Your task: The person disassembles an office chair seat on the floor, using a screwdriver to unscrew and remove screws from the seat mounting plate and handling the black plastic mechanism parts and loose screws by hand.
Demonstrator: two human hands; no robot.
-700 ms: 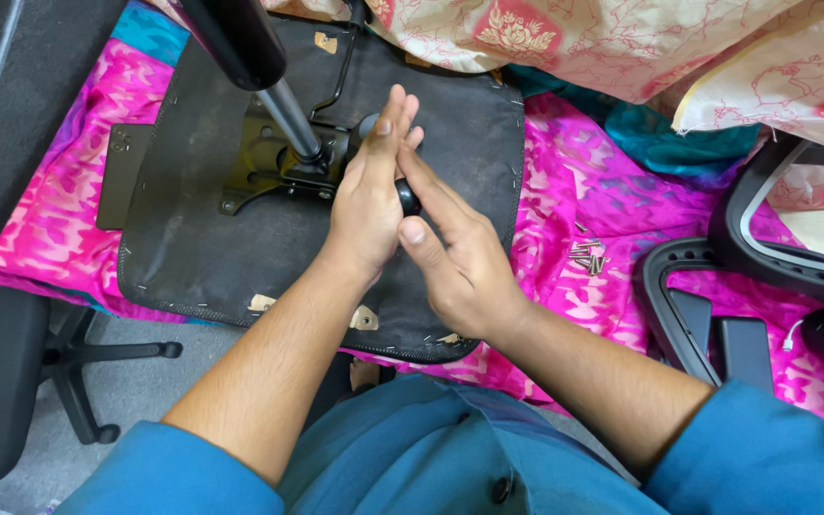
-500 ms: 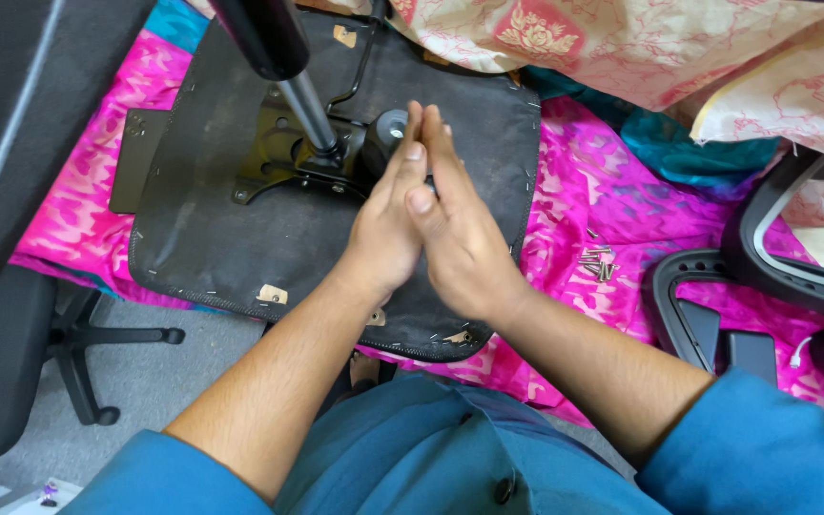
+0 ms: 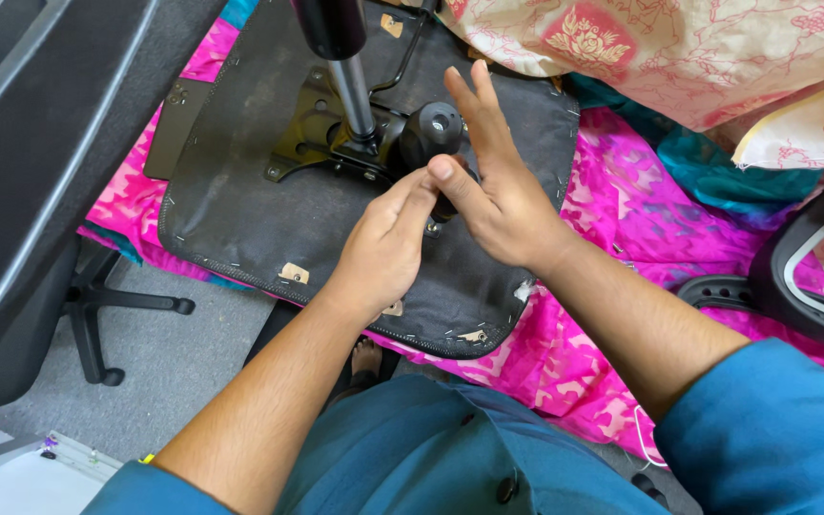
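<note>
An office chair seat (image 3: 259,219) lies upside down, its black underside up, on a pink cloth (image 3: 622,219). A black metal mechanism (image 3: 307,133) with a gas cylinder (image 3: 350,91) is fixed to it. A round black knob (image 3: 431,129) sticks out of the mechanism. My left hand (image 3: 388,243) and my right hand (image 3: 498,191) press together around the knob's lower part, which they hide. My left fingertips meet my right thumb just below the knob's head. My right fingers point straight up beside the knob.
Another black office chair (image 3: 40,172) stands at the left on its wheeled base (image 3: 116,300) on grey floor. A black curved chair part (image 3: 793,277) lies at the right. Floral cream fabric (image 3: 660,48) and teal cloth (image 3: 717,172) are bunched at the top right.
My hands were flat, palm against palm, covering the knob. My left hand has slid back toward me and my right hand forward, so the knob's head now shows.
</note>
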